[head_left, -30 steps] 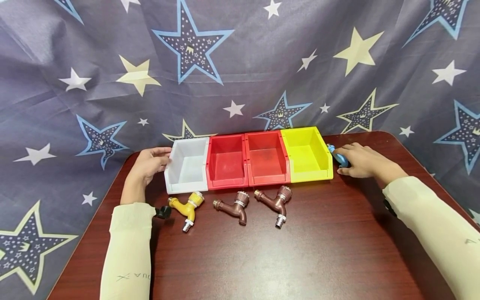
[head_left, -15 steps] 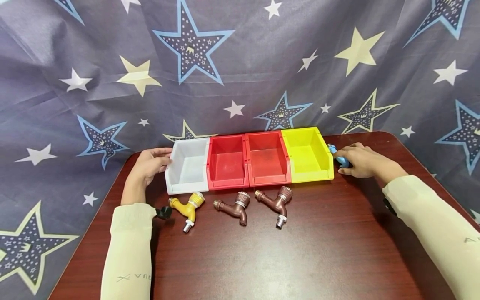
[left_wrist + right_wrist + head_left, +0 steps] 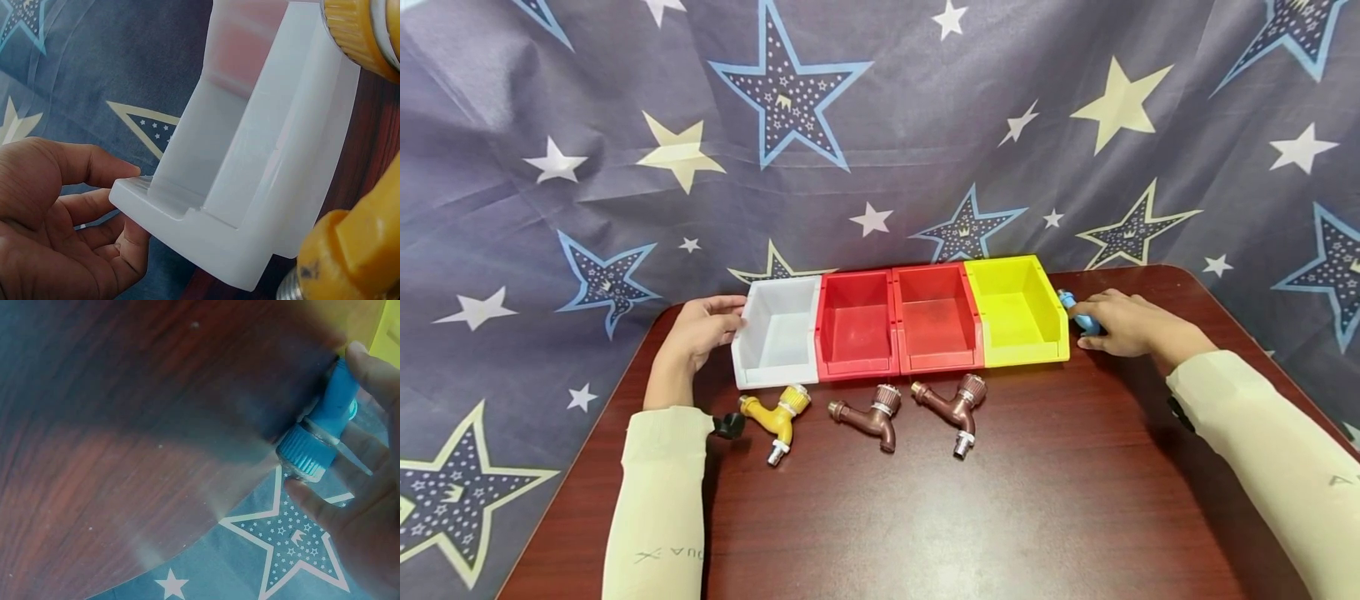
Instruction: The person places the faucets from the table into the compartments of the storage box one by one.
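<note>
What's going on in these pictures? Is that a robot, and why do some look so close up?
No robot here: those are a person's own left hand and right hand. The wide picture comes from a camera on the person's head, looking forward and down. The close ones come from a camera on each wrist, so things look bigger.

On the table, in a row, stand a white bin, two red bins and a yellow bin. In front lie a yellow tap and two brown taps.

The left hand touches the white bin's side. The right hand has its grip on a blue tap, beside the yellow bin. Behind everything hangs a starry cloth.
</note>
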The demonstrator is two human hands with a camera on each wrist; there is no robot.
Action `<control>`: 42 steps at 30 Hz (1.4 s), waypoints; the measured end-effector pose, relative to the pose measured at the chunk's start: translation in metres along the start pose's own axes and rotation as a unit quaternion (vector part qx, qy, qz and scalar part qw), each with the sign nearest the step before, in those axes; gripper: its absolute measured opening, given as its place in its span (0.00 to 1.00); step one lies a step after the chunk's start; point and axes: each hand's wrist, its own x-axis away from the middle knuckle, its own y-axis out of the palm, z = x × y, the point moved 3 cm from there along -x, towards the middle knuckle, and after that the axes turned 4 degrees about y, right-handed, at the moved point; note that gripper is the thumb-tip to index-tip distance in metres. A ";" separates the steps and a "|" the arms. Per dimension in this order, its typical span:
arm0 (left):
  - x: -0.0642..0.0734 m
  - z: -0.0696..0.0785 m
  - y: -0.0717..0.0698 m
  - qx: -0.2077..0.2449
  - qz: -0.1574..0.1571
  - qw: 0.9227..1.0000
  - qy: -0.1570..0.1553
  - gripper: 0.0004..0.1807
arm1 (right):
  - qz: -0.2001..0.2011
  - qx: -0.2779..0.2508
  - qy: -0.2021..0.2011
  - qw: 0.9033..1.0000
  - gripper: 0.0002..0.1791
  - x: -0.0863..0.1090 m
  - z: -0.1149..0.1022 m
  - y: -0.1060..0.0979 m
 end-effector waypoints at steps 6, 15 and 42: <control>0.000 -0.002 0.000 0.001 -0.005 1.000 0.001 0.30 | 0.014 0.002 -0.009 1.000 0.24 0.002 0.000 0.001; 0.002 0.001 0.000 0.002 -0.010 1.000 -0.004 0.31 | 0.048 0.002 -0.006 0.999 0.22 0.005 0.002 0.001; 0.008 0.012 0.003 0.019 -0.012 1.000 -0.017 0.31 | 0.100 0.020 -0.007 0.995 0.24 0.006 -0.012 -0.063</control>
